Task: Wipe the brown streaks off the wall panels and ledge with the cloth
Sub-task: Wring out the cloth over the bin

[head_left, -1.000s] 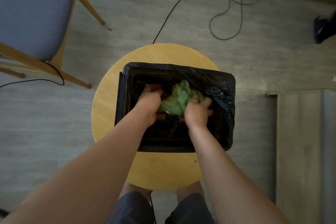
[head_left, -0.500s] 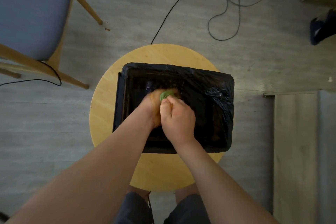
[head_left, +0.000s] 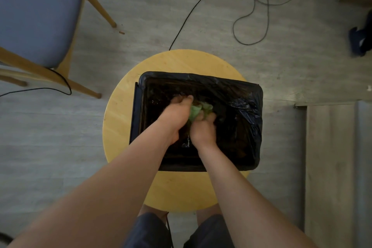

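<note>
Green cloth [head_left: 196,110] bunched between left hand [head_left: 174,117] and right hand [head_left: 202,132], both curled tight round it, low inside the black-lined bin [head_left: 247,94] on a round wooden stool [head_left: 120,118], perhaps dripping.

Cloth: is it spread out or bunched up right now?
Bunched up. The green cloth is crumpled between the left hand and right hand, both gripping it over the bag-lined bin.

One head-worn camera, looking almost straight down from close above the round surface [head_left: 118,118], floor [head_left: 50,147] filling the edges.
</note>
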Demonstrator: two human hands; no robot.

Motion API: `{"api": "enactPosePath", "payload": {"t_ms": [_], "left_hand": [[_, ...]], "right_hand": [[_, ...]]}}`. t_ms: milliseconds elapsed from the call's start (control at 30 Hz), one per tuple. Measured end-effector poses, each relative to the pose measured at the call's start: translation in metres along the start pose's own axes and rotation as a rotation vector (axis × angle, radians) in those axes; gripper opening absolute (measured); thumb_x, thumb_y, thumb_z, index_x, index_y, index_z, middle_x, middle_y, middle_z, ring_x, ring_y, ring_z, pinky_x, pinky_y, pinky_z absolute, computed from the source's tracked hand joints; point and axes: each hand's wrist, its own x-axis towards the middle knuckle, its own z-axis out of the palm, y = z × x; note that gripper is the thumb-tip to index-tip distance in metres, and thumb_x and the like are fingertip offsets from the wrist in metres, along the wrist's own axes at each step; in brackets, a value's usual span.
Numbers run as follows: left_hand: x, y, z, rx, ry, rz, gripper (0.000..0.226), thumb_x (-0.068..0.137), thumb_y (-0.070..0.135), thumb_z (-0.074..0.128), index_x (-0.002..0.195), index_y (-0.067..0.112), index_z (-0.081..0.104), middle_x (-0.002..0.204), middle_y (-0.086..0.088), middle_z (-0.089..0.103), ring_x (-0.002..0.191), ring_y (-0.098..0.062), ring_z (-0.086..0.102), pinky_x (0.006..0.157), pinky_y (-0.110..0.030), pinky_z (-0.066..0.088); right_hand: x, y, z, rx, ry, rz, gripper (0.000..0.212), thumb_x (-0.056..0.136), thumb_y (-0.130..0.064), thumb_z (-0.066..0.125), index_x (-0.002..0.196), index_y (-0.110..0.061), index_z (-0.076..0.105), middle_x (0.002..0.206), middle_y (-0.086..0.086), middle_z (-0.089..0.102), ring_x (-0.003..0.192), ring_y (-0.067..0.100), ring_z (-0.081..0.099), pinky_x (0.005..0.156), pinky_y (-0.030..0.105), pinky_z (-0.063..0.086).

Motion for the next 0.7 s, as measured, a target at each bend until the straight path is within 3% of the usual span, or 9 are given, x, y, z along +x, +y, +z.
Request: {"api": "enactPosePath", "payload": {"t_ms": [67,133,200,300,367,467,567,633,700], "left_hand": [[0.001,-0.001,0.003,-0.002,-0.053,-0.052,0.046,0.103,0.046,0.057,0.145,0.028,0.049,0.132,-0.003,0.064,0.118,-0.023,0.061,0.103,-0.041,0.051],[0.005,0.002,-0.001,-0.128,-0.079,-0.139,0.034,0.103,0.038,0.060,0.131,0.019,0.062,0.110,-0.006,0.072,0.097,-0.020,0.070,0.080,-0.033,0.057],[0.003,0.007,-0.007,-0.175,-0.128,-0.199,0.024,0.103,0.030,0.058,0.098,0.009,0.069,0.079,-0.006,0.069,0.065,-0.016,0.068,0.058,-0.026,0.054],[0.008,0.004,-0.010,-0.126,-0.137,-0.159,0.037,0.107,0.016,0.046,0.070,0.012,0.051,0.053,0.000,0.052,0.044,-0.010,0.053,0.041,-0.017,0.044],[0.006,0.001,-0.011,-0.119,-0.109,-0.133,0.039,0.111,0.013,0.036,0.073,0.015,0.047,0.062,0.002,0.052,0.057,-0.010,0.051,0.042,-0.015,0.045],[-0.002,0.001,-0.013,-0.146,-0.096,-0.142,0.037,0.108,0.011,0.039,0.078,0.010,0.060,0.067,-0.004,0.061,0.068,-0.020,0.057,0.065,-0.026,0.052],[-0.004,-0.002,-0.011,-0.189,-0.027,-0.092,0.028,0.102,0.001,0.046,0.091,0.007,0.072,0.080,-0.010,0.072,0.071,-0.021,0.069,0.067,-0.031,0.058],[-0.008,-0.008,-0.008,-0.153,-0.069,-0.067,0.025,0.102,0.002,0.048,0.106,0.002,0.072,0.097,-0.015,0.075,0.086,-0.024,0.072,0.078,-0.036,0.060],[-0.012,-0.008,-0.007,-0.155,-0.049,-0.079,0.022,0.103,0.014,0.053,0.117,0.008,0.069,0.109,-0.013,0.075,0.100,-0.026,0.071,0.091,-0.043,0.059]], "right_hand": [[-0.018,-0.002,0.003,0.160,-0.087,-0.118,0.026,0.111,-0.041,0.033,0.128,-0.031,0.051,0.119,0.000,0.067,0.095,0.013,0.063,0.079,0.035,0.050],[-0.036,-0.003,-0.003,0.150,-0.087,-0.294,0.025,0.110,-0.037,0.038,0.101,-0.031,0.060,0.092,-0.010,0.068,0.080,0.002,0.062,0.069,0.031,0.050],[-0.051,-0.003,-0.010,0.100,-0.033,-0.488,0.035,0.108,-0.034,0.044,0.077,-0.023,0.057,0.068,-0.005,0.060,0.061,0.008,0.057,0.057,0.037,0.045],[-0.055,-0.002,-0.010,-0.040,0.047,-0.765,0.045,0.106,-0.035,0.044,0.063,-0.023,0.050,0.055,-0.003,0.050,0.052,0.013,0.051,0.048,0.029,0.036],[-0.047,-0.002,-0.007,-0.187,0.099,-0.821,0.044,0.104,-0.037,0.038,0.061,-0.029,0.044,0.054,-0.008,0.047,0.050,0.011,0.050,0.048,0.023,0.031],[-0.030,-0.001,-0.002,-0.371,0.223,-0.881,0.044,0.102,-0.037,0.031,0.062,-0.025,0.046,0.056,-0.010,0.047,0.048,0.014,0.049,0.045,0.027,0.032],[0.000,-0.001,-0.011,-0.509,0.263,-0.723,0.045,0.104,-0.035,0.031,0.074,-0.017,0.059,0.067,-0.001,0.058,0.057,0.023,0.056,0.049,0.030,0.040],[0.018,0.001,-0.023,-0.503,0.216,-0.476,0.044,0.106,-0.035,0.031,0.091,-0.012,0.065,0.086,0.010,0.069,0.075,0.033,0.064,0.065,0.040,0.054],[0.024,0.002,-0.028,-0.355,0.225,-0.240,0.044,0.110,-0.036,0.028,0.115,-0.007,0.061,0.115,0.019,0.066,0.099,0.040,0.064,0.079,0.043,0.052]]}}
